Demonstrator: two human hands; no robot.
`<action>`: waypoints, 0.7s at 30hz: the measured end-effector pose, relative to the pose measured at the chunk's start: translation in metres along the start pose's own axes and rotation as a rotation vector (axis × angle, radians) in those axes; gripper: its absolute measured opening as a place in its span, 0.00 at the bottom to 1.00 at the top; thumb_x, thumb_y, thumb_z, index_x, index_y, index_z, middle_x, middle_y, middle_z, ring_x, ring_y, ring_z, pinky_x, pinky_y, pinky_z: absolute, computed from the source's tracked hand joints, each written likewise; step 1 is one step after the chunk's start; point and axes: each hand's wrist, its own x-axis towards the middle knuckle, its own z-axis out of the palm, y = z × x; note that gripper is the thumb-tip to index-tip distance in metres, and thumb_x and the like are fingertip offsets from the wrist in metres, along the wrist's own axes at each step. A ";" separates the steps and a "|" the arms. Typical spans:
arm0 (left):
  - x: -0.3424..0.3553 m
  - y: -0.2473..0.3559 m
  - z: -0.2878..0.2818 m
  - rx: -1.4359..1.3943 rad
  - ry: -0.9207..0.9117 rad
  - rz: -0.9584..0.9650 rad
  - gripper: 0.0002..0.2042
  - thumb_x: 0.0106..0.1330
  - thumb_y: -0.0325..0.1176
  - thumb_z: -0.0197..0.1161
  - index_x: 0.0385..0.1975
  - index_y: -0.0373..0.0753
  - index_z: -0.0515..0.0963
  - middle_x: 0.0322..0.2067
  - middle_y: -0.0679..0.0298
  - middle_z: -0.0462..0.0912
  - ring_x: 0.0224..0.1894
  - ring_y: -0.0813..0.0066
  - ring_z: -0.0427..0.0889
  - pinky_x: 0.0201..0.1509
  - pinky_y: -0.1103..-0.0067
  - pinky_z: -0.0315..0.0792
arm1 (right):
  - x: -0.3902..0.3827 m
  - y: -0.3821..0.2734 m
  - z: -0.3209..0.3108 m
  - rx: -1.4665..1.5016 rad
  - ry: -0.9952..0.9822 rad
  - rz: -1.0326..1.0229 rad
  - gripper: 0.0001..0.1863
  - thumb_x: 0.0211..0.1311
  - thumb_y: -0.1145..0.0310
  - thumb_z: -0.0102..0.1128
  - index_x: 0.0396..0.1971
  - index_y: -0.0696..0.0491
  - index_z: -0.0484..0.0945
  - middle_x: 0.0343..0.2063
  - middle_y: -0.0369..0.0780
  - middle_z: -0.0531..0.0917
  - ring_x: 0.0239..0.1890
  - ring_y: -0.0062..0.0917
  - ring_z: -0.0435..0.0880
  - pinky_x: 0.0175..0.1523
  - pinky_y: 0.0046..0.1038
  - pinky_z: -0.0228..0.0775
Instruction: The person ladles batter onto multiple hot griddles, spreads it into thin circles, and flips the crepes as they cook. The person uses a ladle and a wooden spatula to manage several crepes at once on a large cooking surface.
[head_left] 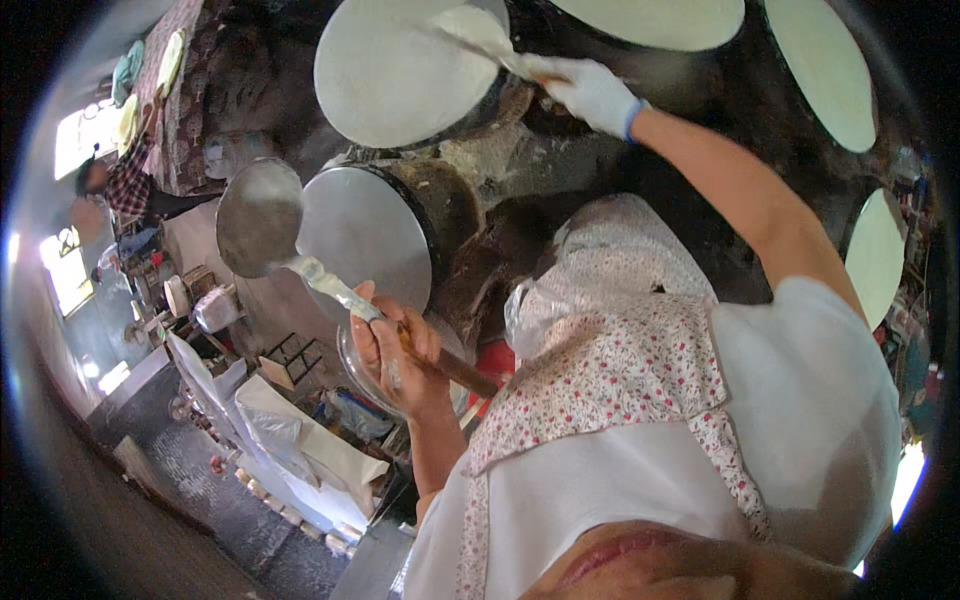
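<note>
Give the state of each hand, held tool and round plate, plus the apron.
Left hand: bare, closed around the round-headed tool
Right hand: white-gloved, gripping the flat tool
Round-headed tool: held, handle smeared pale near its head
Flat tool: held, partly blurred
Upper-left plate: pale-topped
Grey plate: no pale layer visible
Upper-middle plate: pale-topped
Upper-right plate: pale-topped
Far-right plate: pale-topped
Apron: worn

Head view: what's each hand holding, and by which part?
Left hand: the round-headed tool, by its long handle, partway along. Right hand, gloved: a thin-bladed tool, by its handle end; the blade is blurred.
</note>
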 end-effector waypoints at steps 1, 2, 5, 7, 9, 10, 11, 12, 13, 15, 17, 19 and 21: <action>0.001 -0.002 -0.001 0.002 0.007 -0.007 0.19 0.83 0.35 0.52 0.68 0.36 0.67 0.41 0.66 0.72 0.24 0.85 0.69 0.20 0.86 0.61 | 0.008 -0.021 -0.003 0.090 -0.086 0.199 0.25 0.73 0.65 0.55 0.69 0.43 0.75 0.48 0.45 0.89 0.43 0.26 0.89 0.53 0.31 0.80; 0.003 -0.005 0.002 0.002 0.019 -0.003 0.19 0.83 0.35 0.52 0.69 0.36 0.66 0.41 0.66 0.72 0.24 0.85 0.69 0.20 0.85 0.61 | 0.008 -0.021 0.014 0.052 -0.081 0.099 0.25 0.73 0.64 0.56 0.69 0.44 0.75 0.49 0.45 0.89 0.44 0.29 0.90 0.54 0.32 0.80; 0.002 -0.007 0.017 -0.002 0.048 -0.002 0.20 0.83 0.36 0.52 0.69 0.36 0.66 0.41 0.67 0.73 0.24 0.86 0.69 0.20 0.85 0.62 | -0.019 -0.039 0.036 -0.081 -0.229 -0.025 0.26 0.74 0.61 0.55 0.70 0.41 0.73 0.54 0.45 0.87 0.52 0.36 0.88 0.59 0.35 0.79; 0.007 -0.006 0.023 -0.013 0.042 -0.017 0.20 0.82 0.36 0.53 0.69 0.36 0.67 0.41 0.68 0.73 0.24 0.86 0.69 0.20 0.85 0.62 | -0.059 -0.048 0.020 -0.187 -0.538 0.257 0.27 0.73 0.56 0.51 0.71 0.26 0.69 0.55 0.50 0.84 0.52 0.46 0.87 0.62 0.40 0.78; 0.014 -0.006 0.023 -0.044 0.018 -0.017 0.20 0.82 0.36 0.54 0.69 0.36 0.67 0.40 0.68 0.73 0.24 0.85 0.69 0.20 0.85 0.62 | -0.046 0.020 0.014 -0.035 -0.216 0.105 0.26 0.75 0.60 0.50 0.71 0.31 0.71 0.58 0.47 0.83 0.55 0.42 0.86 0.63 0.37 0.77; 0.015 -0.007 0.025 -0.036 0.043 -0.015 0.21 0.81 0.36 0.55 0.68 0.36 0.67 0.39 0.68 0.73 0.23 0.85 0.69 0.19 0.85 0.61 | -0.022 0.024 -0.001 0.016 -0.142 0.159 0.26 0.76 0.63 0.50 0.71 0.36 0.72 0.61 0.46 0.81 0.58 0.39 0.85 0.64 0.34 0.76; 0.017 -0.008 0.026 -0.026 0.053 -0.034 0.21 0.81 0.36 0.55 0.68 0.36 0.67 0.38 0.68 0.74 0.23 0.85 0.69 0.19 0.85 0.61 | 0.011 0.034 -0.011 -0.073 -0.083 0.084 0.25 0.76 0.63 0.50 0.71 0.38 0.72 0.59 0.47 0.83 0.56 0.40 0.86 0.62 0.34 0.77; 0.018 -0.010 0.028 -0.018 0.067 -0.047 0.21 0.81 0.36 0.56 0.68 0.36 0.67 0.38 0.68 0.74 0.23 0.85 0.69 0.19 0.85 0.61 | 0.044 0.031 -0.016 -0.167 -0.027 0.003 0.25 0.76 0.62 0.50 0.71 0.40 0.72 0.56 0.48 0.85 0.54 0.40 0.87 0.60 0.34 0.79; 0.019 -0.012 0.030 -0.036 0.071 -0.057 0.21 0.81 0.36 0.56 0.68 0.36 0.68 0.37 0.68 0.73 0.23 0.85 0.68 0.19 0.85 0.61 | 0.064 0.002 -0.024 -0.211 -0.051 -0.002 0.25 0.76 0.61 0.50 0.70 0.41 0.72 0.52 0.49 0.86 0.51 0.41 0.88 0.57 0.35 0.80; 0.021 -0.011 0.033 -0.055 0.078 -0.083 0.20 0.81 0.36 0.56 0.68 0.36 0.68 0.36 0.68 0.73 0.22 0.85 0.68 0.19 0.85 0.61 | 0.081 -0.020 -0.016 -0.227 -0.099 0.002 0.24 0.74 0.56 0.52 0.69 0.35 0.74 0.49 0.49 0.87 0.48 0.45 0.88 0.54 0.38 0.80; 0.020 -0.012 0.033 -0.066 0.070 -0.096 0.20 0.81 0.36 0.56 0.68 0.36 0.68 0.35 0.68 0.72 0.22 0.85 0.68 0.19 0.85 0.60 | 0.061 -0.025 -0.001 -0.163 -0.094 -0.042 0.24 0.73 0.52 0.53 0.68 0.27 0.74 0.49 0.49 0.86 0.46 0.46 0.88 0.52 0.39 0.81; 0.020 -0.013 0.032 -0.079 0.065 -0.109 0.20 0.81 0.36 0.56 0.68 0.36 0.68 0.34 0.69 0.72 0.22 0.86 0.67 0.19 0.85 0.60 | 0.021 -0.054 -0.009 -0.157 -0.202 0.111 0.26 0.73 0.51 0.55 0.69 0.27 0.72 0.50 0.48 0.86 0.47 0.43 0.89 0.54 0.39 0.81; 0.024 -0.010 0.035 -0.087 0.050 -0.122 0.21 0.81 0.36 0.56 0.68 0.36 0.67 0.34 0.69 0.71 0.22 0.86 0.67 0.19 0.85 0.59 | -0.009 -0.050 -0.018 -0.047 -0.156 0.270 0.27 0.72 0.51 0.56 0.70 0.33 0.72 0.54 0.46 0.86 0.51 0.41 0.88 0.57 0.36 0.80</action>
